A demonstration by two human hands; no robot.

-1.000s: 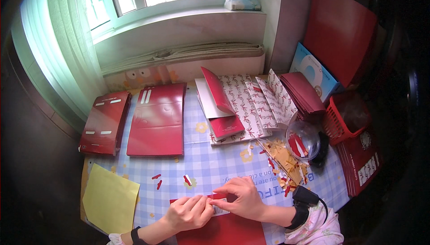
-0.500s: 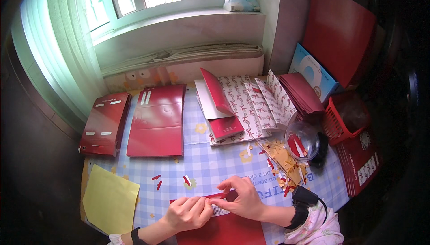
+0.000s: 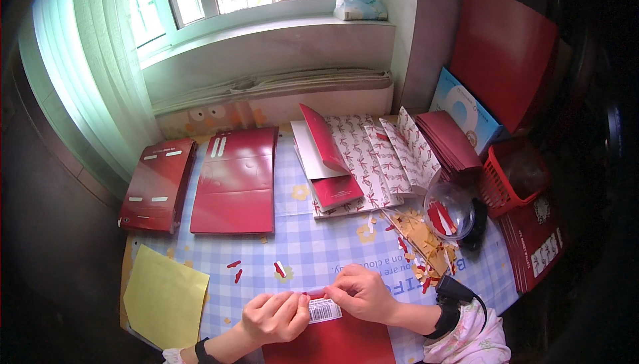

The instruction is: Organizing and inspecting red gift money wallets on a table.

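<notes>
My left hand (image 3: 273, 316) and my right hand (image 3: 363, 292) meet at the near edge of the table. Both pinch a small red strip (image 3: 315, 293) between their fingertips. Under the hands lies a red flat sheet (image 3: 333, 344) with a white barcode label (image 3: 325, 311) at its upper edge. A few small red strips (image 3: 279, 269) lie loose on the blue checked tablecloth (image 3: 313, 244) just beyond the hands.
Two stacks of flat red boxes (image 3: 236, 181) lie at the left, a yellow sheet (image 3: 164, 295) near the front left. Patterned folded sheets (image 3: 373, 161), a clear bowl (image 3: 449, 209), gold paper scraps (image 3: 426, 244) and a red basket (image 3: 519, 177) fill the right.
My right hand has drawn slightly toward me and to the left, closing on the left hand's fingertips. The red strip now sits between both hands.
</notes>
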